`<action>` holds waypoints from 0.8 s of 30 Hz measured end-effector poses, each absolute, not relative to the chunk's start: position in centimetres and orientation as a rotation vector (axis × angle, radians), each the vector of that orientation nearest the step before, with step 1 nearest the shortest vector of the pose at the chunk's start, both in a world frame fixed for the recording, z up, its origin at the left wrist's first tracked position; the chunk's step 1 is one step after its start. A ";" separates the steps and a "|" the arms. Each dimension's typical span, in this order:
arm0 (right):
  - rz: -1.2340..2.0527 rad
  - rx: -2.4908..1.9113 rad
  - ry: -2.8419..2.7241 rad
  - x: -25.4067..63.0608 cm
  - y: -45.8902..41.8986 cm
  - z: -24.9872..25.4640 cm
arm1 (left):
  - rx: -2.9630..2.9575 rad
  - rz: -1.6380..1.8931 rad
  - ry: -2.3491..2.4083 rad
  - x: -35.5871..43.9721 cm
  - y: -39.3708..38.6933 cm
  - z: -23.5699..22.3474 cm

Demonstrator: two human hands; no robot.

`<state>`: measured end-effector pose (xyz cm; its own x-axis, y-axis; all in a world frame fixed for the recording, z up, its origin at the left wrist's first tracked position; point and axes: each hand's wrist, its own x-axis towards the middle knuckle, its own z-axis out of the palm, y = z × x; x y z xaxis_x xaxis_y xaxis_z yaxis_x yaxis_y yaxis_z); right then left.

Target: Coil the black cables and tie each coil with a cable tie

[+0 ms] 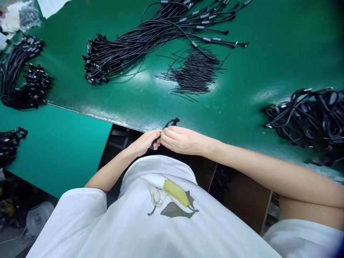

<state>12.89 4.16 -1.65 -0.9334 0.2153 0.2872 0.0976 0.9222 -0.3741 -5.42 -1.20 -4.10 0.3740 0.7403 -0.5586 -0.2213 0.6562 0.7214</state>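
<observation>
A short, folded black cable (170, 123) is between my two hands at the front edge of the green table. One black plug end sticks up past the fingers, and another end shows below them. My left hand (146, 142) is closed around the cable. Against it, my right hand (182, 139) has its fingers pinched together on the same cable; whether they also hold a tie is hidden. Beyond the hands lies a heap of thin black twist ties (197, 71). Farther back stretches a long bundle of straight black cables (139, 41) with grey-sleeved plugs.
Coiled black cables (309, 122) are piled at the right. Bent cable bundles (20, 77) lie at the left, with another cable pile (10, 145) on the lower, lighter green table (72, 136). Plastic bags (23, 18) sit in the far left corner.
</observation>
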 end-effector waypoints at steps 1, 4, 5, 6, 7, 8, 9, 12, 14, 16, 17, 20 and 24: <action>0.503 -0.237 -2.760 12.9 4.1 -1.7 | 0.581 0.684 1.015 -5.3 -1.3 -4.1; 0.510 -0.250 -2.740 13.1 4.1 -2.2 | 0.539 0.722 1.035 -5.1 -1.6 -4.4; 0.520 -0.248 -2.726 13.3 4.0 -2.4 | 0.530 0.731 1.043 -5.0 -1.6 -4.5; 0.514 -0.238 -2.721 13.4 3.9 -2.6 | 0.525 0.738 1.053 -4.9 -1.7 -4.6; 0.486 -0.225 -2.730 13.5 3.9 -2.7 | 0.523 0.741 1.065 -4.8 -1.7 -4.7; 0.433 -0.213 -2.749 13.7 3.8 -2.8 | 0.523 0.735 1.073 -4.8 -1.7 -4.7; 0.361 -0.206 -2.774 13.9 3.7 -2.8 | 0.523 0.725 1.079 -4.7 -1.6 -4.8; 0.184 -0.240 -2.817 14.2 3.4 -2.8 | 0.520 0.680 1.071 -4.3 -1.4 -4.9; 0.136 -0.265 -2.814 14.4 3.1 -2.8 | 0.521 0.663 1.051 -4.1 -1.3 -4.9; 0.018 -0.256 -2.825 14.4 2.7 -2.8 | 0.532 0.655 1.043 -3.9 -1.1 -4.8; -0.093 -0.251 -2.840 14.4 2.5 -2.8 | 0.540 0.654 1.046 -3.9 -1.0 -4.8; -0.512 -0.269 -2.853 14.1 1.9 -2.9 | 0.568 0.643 1.066 -3.7 -0.8 -4.8; -0.745 -0.305 -2.900 13.5 1.3 -3.1 | 0.617 0.628 1.110 -3.2 -0.7 -4.6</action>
<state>13.53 1.33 -3.07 -0.9708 0.1616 0.1770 0.2269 0.8576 0.4615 -3.16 -0.70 -4.61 0.3142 0.7270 -0.6105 -0.1489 0.6729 0.7246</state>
